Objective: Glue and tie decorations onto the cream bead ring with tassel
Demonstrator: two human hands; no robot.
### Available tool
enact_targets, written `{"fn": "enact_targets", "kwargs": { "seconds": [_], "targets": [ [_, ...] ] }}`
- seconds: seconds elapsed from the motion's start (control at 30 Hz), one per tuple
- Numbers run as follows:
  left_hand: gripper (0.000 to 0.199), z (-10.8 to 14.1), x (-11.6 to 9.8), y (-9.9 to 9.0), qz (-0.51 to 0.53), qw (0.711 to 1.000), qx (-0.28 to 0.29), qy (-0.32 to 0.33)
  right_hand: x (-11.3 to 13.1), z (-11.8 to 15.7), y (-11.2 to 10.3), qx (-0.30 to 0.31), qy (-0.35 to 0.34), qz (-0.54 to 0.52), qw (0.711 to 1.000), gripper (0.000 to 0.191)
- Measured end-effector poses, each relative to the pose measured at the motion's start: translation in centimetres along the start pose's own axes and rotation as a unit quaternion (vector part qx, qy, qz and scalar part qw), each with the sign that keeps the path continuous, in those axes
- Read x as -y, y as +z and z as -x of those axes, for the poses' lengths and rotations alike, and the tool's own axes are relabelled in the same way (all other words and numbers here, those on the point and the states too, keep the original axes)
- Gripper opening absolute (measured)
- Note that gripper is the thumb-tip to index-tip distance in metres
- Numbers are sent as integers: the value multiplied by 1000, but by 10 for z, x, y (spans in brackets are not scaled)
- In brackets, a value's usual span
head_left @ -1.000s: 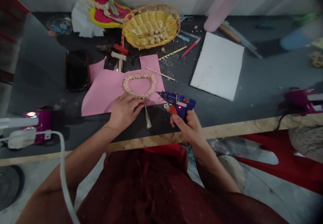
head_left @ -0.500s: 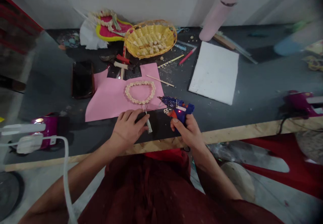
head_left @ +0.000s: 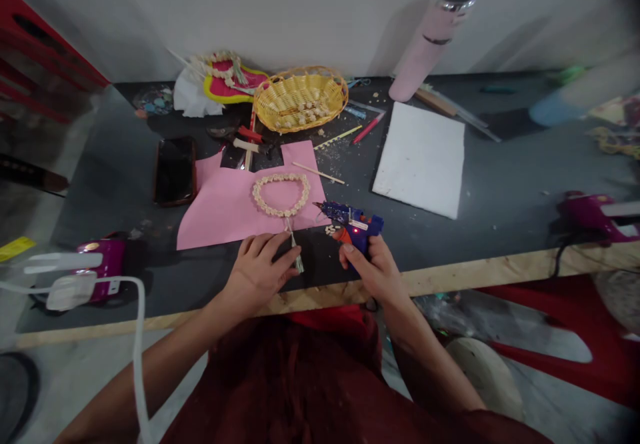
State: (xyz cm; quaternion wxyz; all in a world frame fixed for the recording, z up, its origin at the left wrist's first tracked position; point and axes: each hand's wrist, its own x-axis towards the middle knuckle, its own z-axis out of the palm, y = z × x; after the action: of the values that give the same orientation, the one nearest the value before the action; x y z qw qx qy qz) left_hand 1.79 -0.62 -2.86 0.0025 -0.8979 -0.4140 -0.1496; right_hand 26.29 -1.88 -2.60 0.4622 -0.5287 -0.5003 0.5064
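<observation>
A ring of cream beads [head_left: 258, 194] lies on a pink sheet [head_left: 210, 214], with a pale tassel [head_left: 297, 256] hanging from its near side over the dark table. My left hand [head_left: 260, 267] rests at the sheet's near edge, fingers spread and slightly bent, the thumb and forefinger beside the tassel; whether they touch it is unclear. Wrapped round the handle of a blue glue gun [head_left: 355, 221] is my right hand [head_left: 373, 261]. The gun's nozzle points left, towards the bead ring, and a red light shows on its body. Small pale pieces [head_left: 332, 229] lie below the nozzle.
Behind the sheet stands a yellow woven basket [head_left: 300, 101] holding small pieces. A phone [head_left: 175, 171] lies at the left, a white board [head_left: 423, 161] at the right. Behind it stands a pink bottle [head_left: 425, 51]. A purple device [head_left: 107, 267] with white cables sits front left.
The whole view has shifted, so the table things appear lower in the picture. Both hands keep nearly the same places beside the tassel and on the glue gun.
</observation>
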Motion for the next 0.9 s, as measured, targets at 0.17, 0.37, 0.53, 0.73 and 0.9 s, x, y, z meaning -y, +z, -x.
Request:
{"fn": "enact_targets", "kwargs": {
  "seconds": [0.17,0.37,0.53,0.73,0.9],
  "targets": [
    [29,3,0,2,18,1000,-20,4,13,-15,-25,-44,-42,63,996,28],
    [29,5,-1,5,29,999,-33,2,17,-54,-71,-139,-82,380,911,49],
    [31,5,-1,7,32,999,-28,-7,13,-76,-85,-133,-117,521,835,63],
    [30,5,0,8,50,998,-32,-18,9,-87,-84,-126,-78,609,780,64],
    [30,7,-1,8,59,997,-33,-27,2,-91,-82,-114,-79,621,772,62]
  ]
}}
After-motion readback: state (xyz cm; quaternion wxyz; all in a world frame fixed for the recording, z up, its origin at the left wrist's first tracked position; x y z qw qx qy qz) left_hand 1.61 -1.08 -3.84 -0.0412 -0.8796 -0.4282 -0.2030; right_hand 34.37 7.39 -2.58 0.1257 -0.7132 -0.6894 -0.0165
